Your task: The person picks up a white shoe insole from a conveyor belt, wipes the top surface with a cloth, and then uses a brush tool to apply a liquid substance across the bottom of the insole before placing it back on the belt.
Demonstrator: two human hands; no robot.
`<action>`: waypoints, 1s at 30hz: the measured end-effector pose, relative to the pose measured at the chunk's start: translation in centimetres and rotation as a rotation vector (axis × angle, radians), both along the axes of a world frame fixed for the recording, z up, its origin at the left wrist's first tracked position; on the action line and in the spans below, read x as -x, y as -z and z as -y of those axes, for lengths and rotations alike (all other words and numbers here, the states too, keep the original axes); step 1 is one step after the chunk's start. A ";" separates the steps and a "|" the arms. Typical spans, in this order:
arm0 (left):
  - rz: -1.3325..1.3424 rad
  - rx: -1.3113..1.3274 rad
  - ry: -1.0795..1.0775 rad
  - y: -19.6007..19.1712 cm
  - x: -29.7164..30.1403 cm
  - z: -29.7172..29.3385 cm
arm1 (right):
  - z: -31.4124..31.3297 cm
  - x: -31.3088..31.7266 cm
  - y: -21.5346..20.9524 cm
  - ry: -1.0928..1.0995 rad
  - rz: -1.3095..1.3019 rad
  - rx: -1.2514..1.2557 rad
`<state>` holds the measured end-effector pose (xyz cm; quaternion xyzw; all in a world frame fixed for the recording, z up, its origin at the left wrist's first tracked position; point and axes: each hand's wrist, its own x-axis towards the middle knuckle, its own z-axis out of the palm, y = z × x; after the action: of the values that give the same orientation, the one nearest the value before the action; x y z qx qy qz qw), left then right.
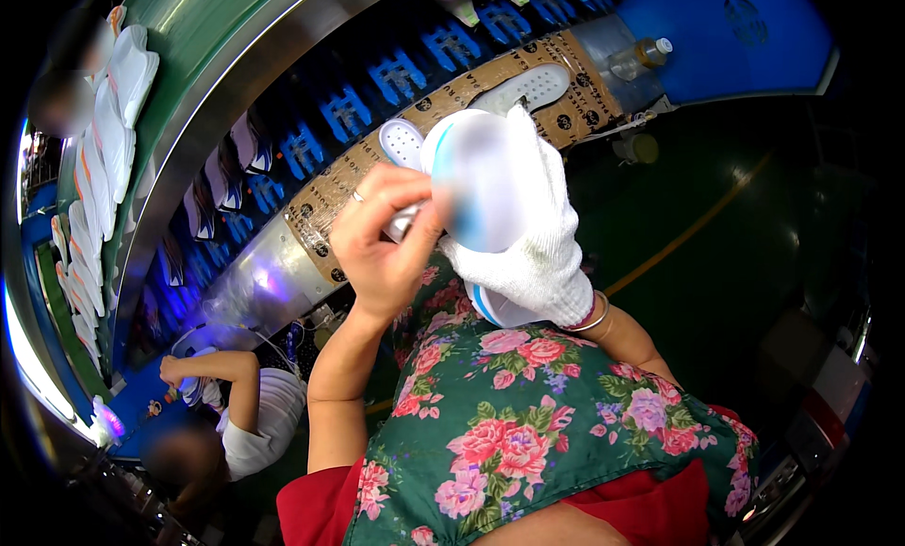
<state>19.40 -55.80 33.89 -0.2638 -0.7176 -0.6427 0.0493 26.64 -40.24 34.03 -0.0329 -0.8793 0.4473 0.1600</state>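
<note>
Held sole: A white sole with a blue edge (495, 183) was up in the air, a little off the middle toward 1 o'clock.
Gloved right hand: The right hand (537, 249), in a white knitted glove, was closed firmly around the sole from its 4 o'clock side.
Bare left hand: The left hand (377, 273) was at 8 o'clock of the sole, with fingers bent and the thumb near the forefinger. Because of the blur at the fingertips, I could not tell whether they pinched something.
Below the glove: Another white part with a blue stripe (500, 306) showed at 6 o'clock; if it belonged to the same sole, I could not tell.
Cardboard strip: On the cardboard (325, 202) lay a small dotted sole (402, 142), at 10 o'clock of the held one, and a longer grey-white one (544, 86) at 1 o'clock.
Pile: More white soles (118, 112) leaned together far toward 10 o'clock.
Progress: The handling seemed to be in the middle. The sole was already picked up; the fingerwork at its edge looked unfinished, and the sole was not yet put down.
</note>
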 end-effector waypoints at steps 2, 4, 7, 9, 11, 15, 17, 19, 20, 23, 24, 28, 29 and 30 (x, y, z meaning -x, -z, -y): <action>-0.084 0.076 0.047 -0.5 -0.5 -0.7 | -0.7 0.0 0.1 0.006 -0.012 0.002; -0.159 0.134 0.025 -0.6 0.2 -1.3 | -1.4 0.0 -0.1 -0.005 -0.014 0.078; -0.150 0.132 0.022 -0.6 1.8 -1.9 | -2.1 0.1 -0.2 0.006 -0.013 0.068; -0.197 0.121 0.105 -0.6 0.7 -2.6 | -2.6 0.2 0.3 0.003 -0.034 0.049; -0.201 0.147 0.088 -0.5 0.6 -3.0 | -3.2 0.3 0.7 0.003 -0.050 0.006; -0.190 0.146 0.095 -1.4 1.1 -3.9 | -3.6 0.5 0.4 -0.001 -0.086 -0.020; -0.225 0.156 0.165 -0.6 0.3 -4.2 | -4.0 0.3 0.2 0.014 -0.062 -0.025; -0.187 0.154 0.136 -0.4 1.4 -4.2 | -4.1 0.3 -0.3 0.030 -0.025 -0.008; -0.162 0.146 0.080 -0.5 2.5 -4.5 | -4.4 0.3 -0.7 0.050 -0.009 -0.005; -0.003 0.024 0.073 -0.5 4.7 -6.6 | -5.7 -0.4 -0.8 0.080 -0.017 0.033; 0.138 -0.064 0.103 -0.5 5.2 -7.9 | -6.2 -0.7 -0.6 0.143 -0.004 0.034; 0.486 -0.150 0.175 -1.3 7.4 -16.1 | -9.7 -2.0 1.2 0.400 0.002 0.114; 0.493 -0.143 0.183 -1.1 8.2 -18.8 | -10.9 -2.6 1.4 0.455 0.035 0.092; 0.416 -0.140 0.237 -0.3 9.2 -21.9 | -12.0 -3.5 1.9 0.507 0.022 0.098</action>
<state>10.20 -33.86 34.19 -0.2040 -0.6298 -0.7328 -0.1572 30.15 -28.20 32.11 -0.2647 -0.8220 0.4345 0.2557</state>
